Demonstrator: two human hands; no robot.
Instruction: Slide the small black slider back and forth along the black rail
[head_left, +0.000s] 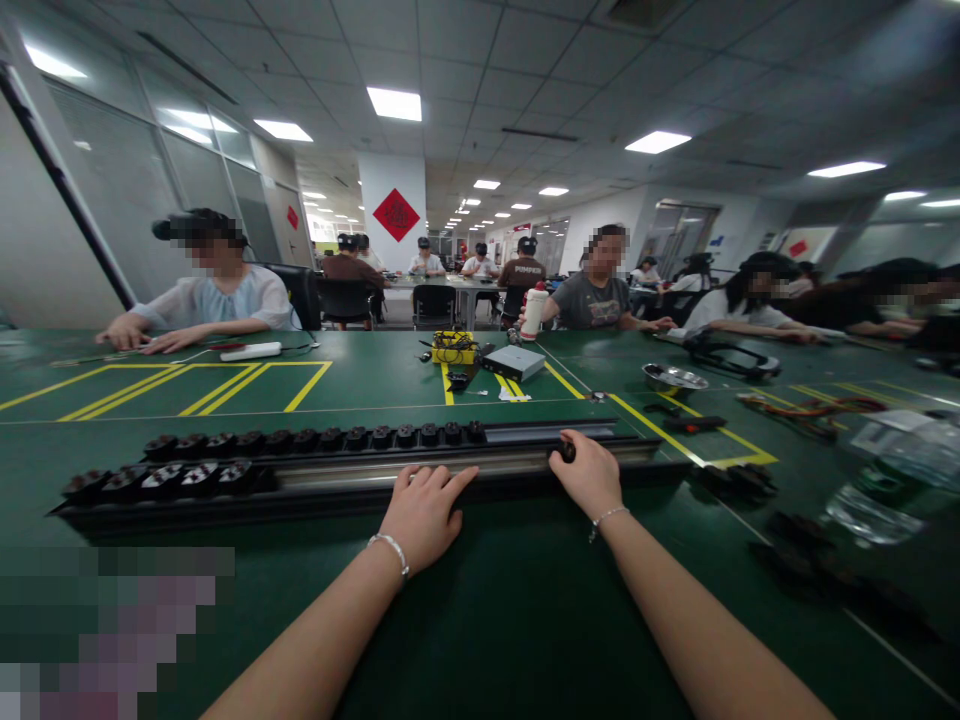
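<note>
A green desk (517, 600) striped with yellow tape (307, 388) carries two long black trays (285, 508), one behind the other, across its left and middle. On its far middle sit a grey box (514, 362) and a yellow box (454, 352); rightward, a metal bowl (694, 383), cables (814, 408) and a clear bottle (881, 475).

Dark green tabletop (502, 620), yellow lines (307, 385), black rails.
The front rail (322, 500) is black around a shiny silver strip (337, 474); the rear rail carries a dull grey-blue strip (532, 434). 2 rows of knobs (163, 480) are black, the front tops brownish with whitish glints; a single knob (568, 451) farther along is black too. 2 bracelets (391, 546) gleam silvery white. A box (457, 350) shows bright yellow, a case (514, 364) silver-grey, a bottle (532, 318) white with red cap. Clothing: a pale blue top (244, 300), a printed dark grey shirt (589, 303), a brown shirt (523, 275) lettered PUMPKIN in white. A red diamond (396, 215) bears a darker pattern.
</note>
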